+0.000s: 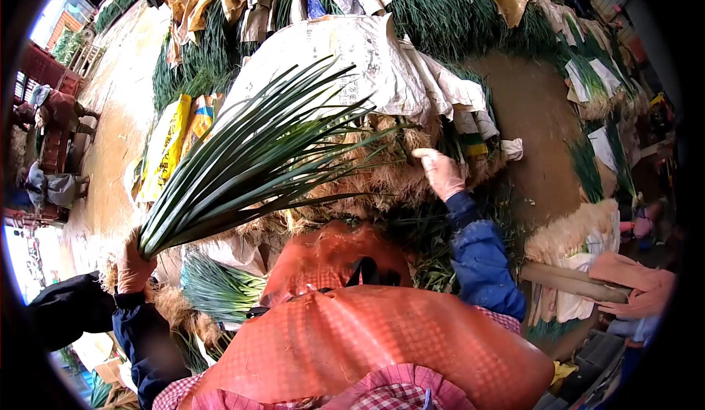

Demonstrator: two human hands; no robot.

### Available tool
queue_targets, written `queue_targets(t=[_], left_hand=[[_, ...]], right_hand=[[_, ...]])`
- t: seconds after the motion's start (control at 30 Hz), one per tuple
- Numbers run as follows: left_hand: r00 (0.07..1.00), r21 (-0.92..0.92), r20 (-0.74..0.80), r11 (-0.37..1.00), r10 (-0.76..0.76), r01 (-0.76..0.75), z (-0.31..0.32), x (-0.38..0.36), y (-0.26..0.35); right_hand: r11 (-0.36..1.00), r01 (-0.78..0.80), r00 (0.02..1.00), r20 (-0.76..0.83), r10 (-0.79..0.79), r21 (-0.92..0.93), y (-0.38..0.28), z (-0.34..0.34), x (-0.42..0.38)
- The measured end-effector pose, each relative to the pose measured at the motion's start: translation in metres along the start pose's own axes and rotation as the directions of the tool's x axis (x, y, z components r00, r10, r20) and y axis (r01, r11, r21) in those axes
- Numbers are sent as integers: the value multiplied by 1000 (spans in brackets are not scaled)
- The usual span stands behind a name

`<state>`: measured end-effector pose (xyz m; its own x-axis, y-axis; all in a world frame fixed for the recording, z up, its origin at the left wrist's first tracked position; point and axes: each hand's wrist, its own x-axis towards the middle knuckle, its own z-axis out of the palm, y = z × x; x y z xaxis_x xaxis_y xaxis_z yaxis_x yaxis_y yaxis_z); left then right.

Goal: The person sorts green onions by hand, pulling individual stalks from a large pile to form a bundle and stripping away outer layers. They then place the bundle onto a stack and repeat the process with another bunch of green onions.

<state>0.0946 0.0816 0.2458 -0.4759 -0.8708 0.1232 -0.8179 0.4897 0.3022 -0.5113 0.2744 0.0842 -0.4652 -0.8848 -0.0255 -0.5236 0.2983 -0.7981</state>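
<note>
My left hand (134, 265) is closed around the lower end of a large bunch of green onions (242, 153), whose long dark leaves fan up and to the right. Those leaves lie across a white woven sack (345, 57) and a pile of bundles with pale, tangled roots (367, 168). At the right side of that pile is my right hand (440, 173), its index finger stretched toward the roots. The rest of its fingers look curled, and nothing shows in them. An orange apron (352, 344) covers my front.
More green onions (217, 281) lie by my left forearm. Wrapped bundles (448, 13) line the back. A rooty bundle (573, 234) and a wooden beam (573, 281) are at the right. People (62, 109) stand at the far left; another person's pink sleeve (635, 281) shows at right.
</note>
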Motion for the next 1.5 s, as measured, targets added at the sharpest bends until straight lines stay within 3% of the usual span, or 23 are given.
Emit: queue_targets(t=[0.03, 0.1, 0.17, 0.23, 0.3, 0.33, 0.37, 0.43, 0.53, 0.57, 0.7, 0.77, 0.87, 0.97, 1.0, 1.07, 1.13, 1.23, 1.3, 1.37, 1.43, 1.47, 1.5], left_hand=[[999, 6, -34, 1000, 24, -24, 0, -3, -5], [998, -18, 39, 998, -58, 58, -9, 3, 21], [993, -37, 82, 995, -87, 90, -14, 6, 36], [994, -45, 80, 996, -79, 83, -18, 7, 39], [990, -63, 96, 992, -104, 110, -21, 7, 43], [989, -51, 103, 992, -109, 115, -24, 8, 47], [987, -43, 110, 991, -119, 124, -26, 8, 51], [990, -21, 119, 996, -81, 84, -25, 7, 57], [988, -41, 129, 995, -84, 90, -18, 5, 55], [965, -43, 201, 983, -166, 178, -18, 6, 51], [993, 251, 61, 962, 99, -111, -22, 3, 53], [987, 314, -11, 938, 158, -147, -25, 6, 67], [949, 525, -45, 815, 313, -244, -29, 8, 76], [943, 591, -21, 765, 332, -257, -26, 8, 74], [944, 611, 13, 745, 330, -269, -26, 9, 74], [926, 618, 16, 725, 378, -306, -24, 14, 78], [920, 597, 22, 733, 390, -325, -20, 19, 80], [903, 574, 15, 736, 429, -359, -18, 26, 90], [904, 581, 19, 731, 426, -357, -18, 28, 91], [903, 586, 22, 726, 429, -360, -19, 28, 92], [892, 624, 48, 684, 449, -378, -24, 26, 101], [886, 628, 54, 674, 461, -389, -25, 25, 103], [879, 633, 56, 664, 474, -398, -25, 25, 104]], right_hand=[[991, 1, 994, 110, -16, 134, -23, 13, 2], [875, 447, 894, 70, -442, -185, -43, 45, 14], [869, 64, 952, 290, 94, -491, -73, 62, 30], [942, 220, 975, 98, -202, -254, -19, 107, 53], [956, -166, 908, 341, 244, -242, -16, 106, 71], [976, -41, 985, 156, 75, -213, -11, 105, 64], [981, -43, 988, 141, 70, -188, -13, 102, 66], [874, -402, 896, 77, 437, -273, -21, 101, 71], [979, -198, 912, -357, 204, 54, 31, 103, 72], [956, -294, 911, -299, 286, 19, 56, 91, 85], [971, -102, 843, -500, 199, 215, 96, 24, 85], [966, -9, 815, -558, 157, 259, 111, -25, 77], [927, -212, 880, -353, 319, 309, 55, -95, 41], [969, 42, 986, -169, 0, 243, -15, -109, 18], [984, 10, 999, -38, -3, 180, -39, -110, 11], [938, 19, 984, 159, -79, 346, -79, -94, -2], [989, -52, 934, 358, -1, 138, -106, -76, -9], [995, 87, 875, 481, -56, -43, -104, -26, -15], [982, 147, 945, 276, -174, 117, -66, 15, -19], [842, 67, 993, 43, -107, 535, -31, 23, -14], [736, -319, 936, 77, 343, 597, -14, -5, -16], [646, -369, 885, 40, 465, 669, -3, -16, -21], [767, -357, 900, -23, 434, 533, 14, -28, -22]])
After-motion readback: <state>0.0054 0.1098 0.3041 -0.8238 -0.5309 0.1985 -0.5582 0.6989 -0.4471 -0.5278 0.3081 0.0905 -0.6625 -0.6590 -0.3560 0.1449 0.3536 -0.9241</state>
